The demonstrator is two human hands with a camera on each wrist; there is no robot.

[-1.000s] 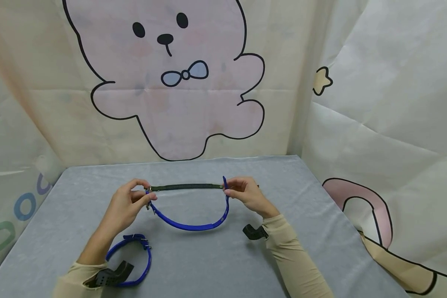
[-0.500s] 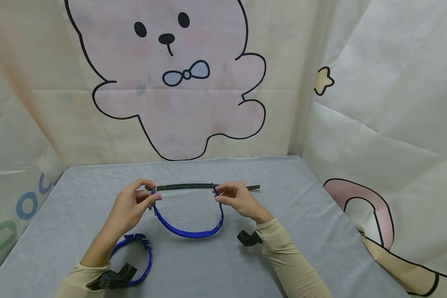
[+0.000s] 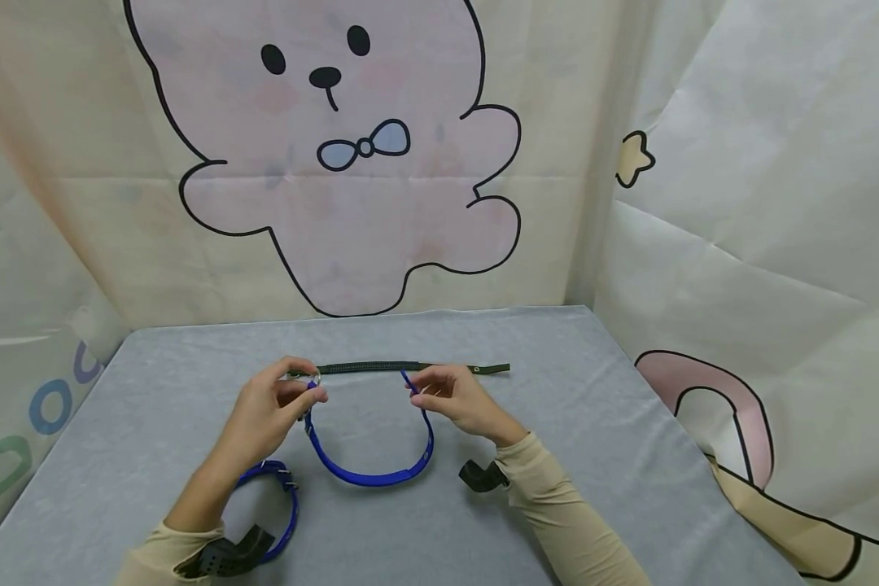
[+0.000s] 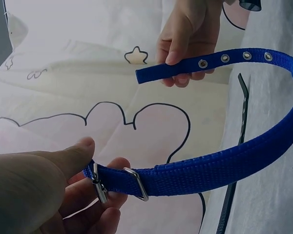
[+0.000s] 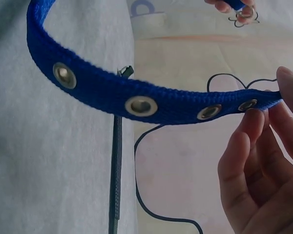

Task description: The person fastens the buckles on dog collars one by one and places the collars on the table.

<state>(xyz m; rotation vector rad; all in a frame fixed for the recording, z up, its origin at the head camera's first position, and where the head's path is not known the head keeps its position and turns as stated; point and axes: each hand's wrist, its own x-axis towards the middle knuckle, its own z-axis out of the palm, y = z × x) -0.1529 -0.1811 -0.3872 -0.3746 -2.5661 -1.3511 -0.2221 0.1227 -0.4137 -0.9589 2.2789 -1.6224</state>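
A blue webbing collar (image 3: 372,479) hangs in a U between my two hands. My left hand (image 3: 267,411) pinches its buckle end; in the left wrist view the metal buckle (image 4: 98,184) and a metal ring (image 4: 136,184) show beside the fingers. My right hand (image 3: 463,403) pinches the other end between thumb and fingers, close to a row of metal eyelets (image 5: 141,106). The strap's tip sticks out past those fingers in the left wrist view.
Behind the hands a dark green collar (image 3: 369,367) lies stretched out on the grey cloth-covered table (image 3: 381,537). A second blue collar (image 3: 294,513), buckled into a loop, lies near the left forearm, partly hidden by it. Printed curtains (image 3: 542,228) stand behind and at the sides.
Both hands have come closer together and slightly nearer to me, so the blue collar sags in a deeper, narrower U. More of the dark green collar's right end shows now.
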